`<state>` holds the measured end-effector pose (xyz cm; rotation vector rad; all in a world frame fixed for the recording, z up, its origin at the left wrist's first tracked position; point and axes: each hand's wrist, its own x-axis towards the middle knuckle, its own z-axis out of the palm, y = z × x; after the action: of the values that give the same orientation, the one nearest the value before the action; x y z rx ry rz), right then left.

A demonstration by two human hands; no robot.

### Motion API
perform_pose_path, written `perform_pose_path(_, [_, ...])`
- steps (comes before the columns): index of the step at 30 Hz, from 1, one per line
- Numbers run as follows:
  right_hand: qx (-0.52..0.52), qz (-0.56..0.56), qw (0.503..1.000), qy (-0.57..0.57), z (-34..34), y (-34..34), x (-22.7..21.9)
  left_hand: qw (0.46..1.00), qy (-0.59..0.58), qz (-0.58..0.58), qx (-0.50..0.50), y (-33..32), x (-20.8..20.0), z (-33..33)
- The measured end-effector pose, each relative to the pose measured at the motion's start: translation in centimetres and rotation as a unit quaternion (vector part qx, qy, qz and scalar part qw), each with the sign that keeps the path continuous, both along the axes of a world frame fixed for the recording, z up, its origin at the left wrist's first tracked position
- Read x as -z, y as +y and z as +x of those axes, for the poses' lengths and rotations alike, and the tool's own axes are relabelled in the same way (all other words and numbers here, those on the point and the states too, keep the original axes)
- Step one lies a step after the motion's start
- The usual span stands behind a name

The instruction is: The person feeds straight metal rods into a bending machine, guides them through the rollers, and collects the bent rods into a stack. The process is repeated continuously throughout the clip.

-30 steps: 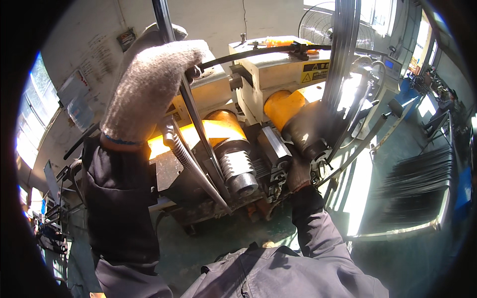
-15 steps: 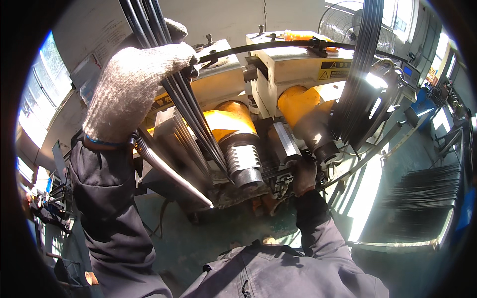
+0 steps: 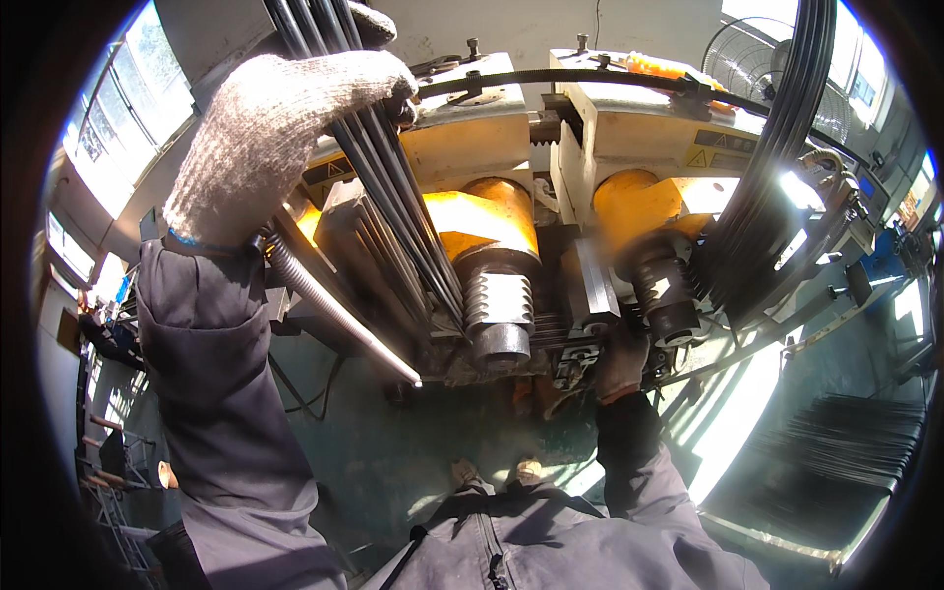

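My left hand (image 3: pixel 280 133), in a knitted white glove, is closed around the upper part of a bundle of thin black metal rods (image 3: pixel 398 211). The bundle slants down to the right, its lower end beside a ridged metal roller (image 3: pixel 499 300) on the machine's yellow head (image 3: pixel 497 221). My right hand (image 3: pixel 621 364) reaches low into the shaded part of the machine, under a bright metal block (image 3: pixel 592 285) and beside the second roller (image 3: pixel 664 290). Its fingers are hidden, so what it touches cannot be made out.
A second bundle of black rods (image 3: pixel 767 167) leans at the right of the machine. A flexible metal hose (image 3: pixel 334 315) hangs below my left wrist. A black bar (image 3: pixel 570 76) crosses the machine top. At right lies a rack of many black rods (image 3: pixel 836 452); a fan (image 3: pixel 767 69) stands behind.
The view has shifted, so the machine appears farther right and my feet now show. My left hand keeps its hold on the rods; my right hand stays low at the machine.
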<state>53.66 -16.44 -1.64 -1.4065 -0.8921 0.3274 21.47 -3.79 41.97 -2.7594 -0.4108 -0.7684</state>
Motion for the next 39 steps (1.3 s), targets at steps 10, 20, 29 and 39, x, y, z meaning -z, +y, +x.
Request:
perform_pose_path(10, [-0.051,-0.023,0.995,0.079,0.6,-0.3,0.2,0.998,0.046,0.039,-0.031,-0.1,-0.3,0.3])
perform_pose_path(20, [-0.046,-0.037,0.933,-0.354,0.3,-2.0,-2.8,0.993,0.033,0.113,-0.005,-0.6,-0.4,0.6])
perform_pose_path(29, [-0.119,0.049,0.987,0.092,-2.3,-8.8,-2.5,0.964,-0.261,0.059,-0.012,-17.3,7.1,-9.0])
perform_pose_path(39, [-0.11,0.05,0.993,-0.008,-15.3,-16.6,-3.5,0.584,-0.763,-0.277,0.011,-51.2,17.7,-31.1])
